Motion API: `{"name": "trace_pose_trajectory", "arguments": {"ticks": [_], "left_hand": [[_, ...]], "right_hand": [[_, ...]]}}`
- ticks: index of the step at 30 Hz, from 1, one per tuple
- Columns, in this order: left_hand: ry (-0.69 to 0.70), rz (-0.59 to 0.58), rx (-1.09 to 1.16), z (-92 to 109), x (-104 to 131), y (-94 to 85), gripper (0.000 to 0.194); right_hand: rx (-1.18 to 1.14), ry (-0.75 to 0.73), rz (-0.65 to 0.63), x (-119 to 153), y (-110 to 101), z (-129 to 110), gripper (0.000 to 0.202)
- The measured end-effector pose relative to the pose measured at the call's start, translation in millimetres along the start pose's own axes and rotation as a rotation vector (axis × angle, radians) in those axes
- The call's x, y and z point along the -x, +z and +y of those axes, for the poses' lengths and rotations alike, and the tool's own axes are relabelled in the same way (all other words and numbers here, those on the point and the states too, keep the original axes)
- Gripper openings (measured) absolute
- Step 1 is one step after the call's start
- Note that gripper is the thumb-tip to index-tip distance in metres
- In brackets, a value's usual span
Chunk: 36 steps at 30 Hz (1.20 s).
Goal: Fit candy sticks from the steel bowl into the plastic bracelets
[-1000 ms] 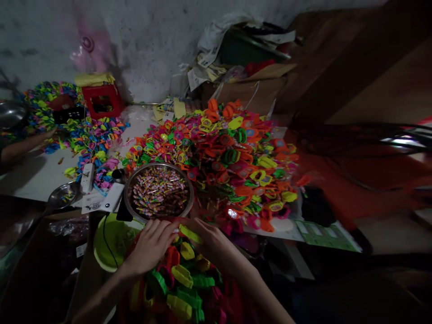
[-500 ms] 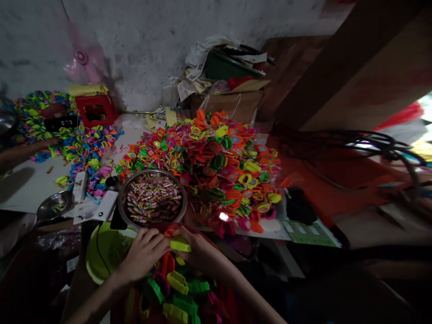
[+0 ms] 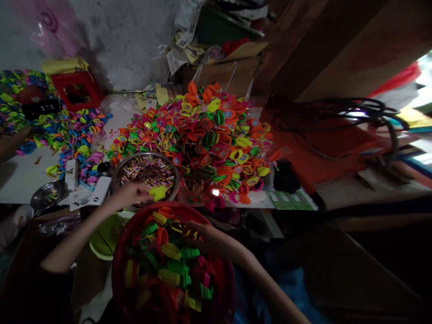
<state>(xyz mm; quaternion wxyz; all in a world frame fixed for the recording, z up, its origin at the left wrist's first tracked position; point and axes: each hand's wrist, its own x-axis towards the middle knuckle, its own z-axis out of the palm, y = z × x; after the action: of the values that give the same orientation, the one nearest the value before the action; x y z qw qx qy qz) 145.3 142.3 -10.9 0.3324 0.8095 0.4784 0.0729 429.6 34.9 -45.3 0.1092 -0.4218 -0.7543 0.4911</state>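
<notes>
Grey wall [image 3: 131, 40] is seen behind a white bench [image 3: 20, 186], at whose near edge a steel bowl [image 3: 177, 182] of small wrapped pieces [image 3: 155, 168] is set. One yellow plastic piece [image 3: 158, 192] is pinched by the left hand [image 3: 135, 194] over the near right part of the bowl; whether the contents are touched cannot be told. Right hand [image 3: 199, 231] is placed in the red basin [image 3: 119, 265], on the wearer's side of the bowl, among bright plastic bands [image 3: 170, 250]; it is blurred, and whether anything is held by its grip cannot be told. Progress is judged as midway: a large multicoloured heap [image 3: 232, 155] is already built up right of the bowl, while many bands are left in the basin and many wrapped pieces in the bowl.
</notes>
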Motion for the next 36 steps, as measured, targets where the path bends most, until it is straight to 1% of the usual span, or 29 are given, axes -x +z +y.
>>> {"name": "trace_pose_trajectory", "arguments": {"ticks": [1,3,4,5,6,7,8,9,10,11,12,13,14,16,18,20,21,24,29,33,34,36], "left_hand": [[-0.001,0.076,-0.053,5,-22,-26.1,0.036],[0.033,0.352,-0.188,19,-67,-78.9,0.044],[0.085,0.454,-0.257,26,-87,-102.7,0.052],[0.147,0.534,-0.31,32,-104,-122.9,0.065],[0.195,0.579,-0.349,36,-116,-138.1,0.077],[0.226,0.641,-0.367,37,-124,-147.2,0.081],[0.238,0.682,-0.372,36,-127,-149.9,0.08],[0.234,0.702,-0.371,33,-127,-146.1,0.074],[0.208,0.69,-0.369,26,-123,-136.7,0.065],[0.16,0.616,-0.379,18,-117,-122.7,0.053],[0.1,0.475,-0.403,7,-110,-105.6,0.041],[0.034,0.311,-0.431,-4,-103,-86.8,0.034],[0.014,0.229,-0.436,-15,-95,-67.5,0.029],[-0.005,0.143,-0.446,-37,-82,-31.5,0.025],[-0.021,0.081,-0.473,-52,-72,-2.3,0.024],[-0.021,0.045,-0.518,-61,-66,19.4,0.024],[-0.022,0.047,-0.545,-63,-64,27.9,0.027],[-0.008,0.056,-0.614,-65,-62,46.0,0.038],[0.042,0.033,-0.651,-67,-65,62.9,0.028],[0.057,0.043,-0.628,-71,-67,65.7,0.019],[0.052,0.051,-0.614,-72,-67,63.9,0.018],[0.014,0.088,-0.584,-73,-66,56.6,0.022]], "right_hand": [[0.003,-0.017,0.003,1,2,0,0.046],[0.031,-0.032,0.03,2,6,-2,0.042],[0.041,-0.037,0.049,2,8,-3,0.041],[0.046,-0.042,0.065,2,11,-3,0.04],[0.048,-0.047,0.077,2,13,-3,0.039],[0.048,-0.052,0.09,3,15,-2,0.039],[0.049,-0.058,0.103,4,17,0,0.038],[0.05,-0.064,0.114,5,18,3,0.037],[0.051,-0.068,0.125,6,20,5,0.036],[0.05,-0.073,0.133,7,21,9,0.035],[0.048,-0.074,0.141,9,23,12,0.035],[0.044,-0.073,0.148,10,24,14,0.034],[0.039,-0.069,0.153,10,25,16,0.034],[0.02,-0.061,0.163,11,27,18,0.033],[0.003,-0.057,0.175,11,29,18,0.032],[-0.002,-0.053,0.184,10,31,16,0.031],[-0.002,-0.053,0.189,9,32,16,0.031],[0.004,-0.056,0.207,5,35,15,0.029],[0.008,-0.063,0.232,1,40,16,0.024],[0.016,-0.074,0.248,0,41,14,0.023],[0.021,-0.078,0.252,0,41,14,0.023],[0.029,-0.085,0.256,0,42,13,0.023]]}}
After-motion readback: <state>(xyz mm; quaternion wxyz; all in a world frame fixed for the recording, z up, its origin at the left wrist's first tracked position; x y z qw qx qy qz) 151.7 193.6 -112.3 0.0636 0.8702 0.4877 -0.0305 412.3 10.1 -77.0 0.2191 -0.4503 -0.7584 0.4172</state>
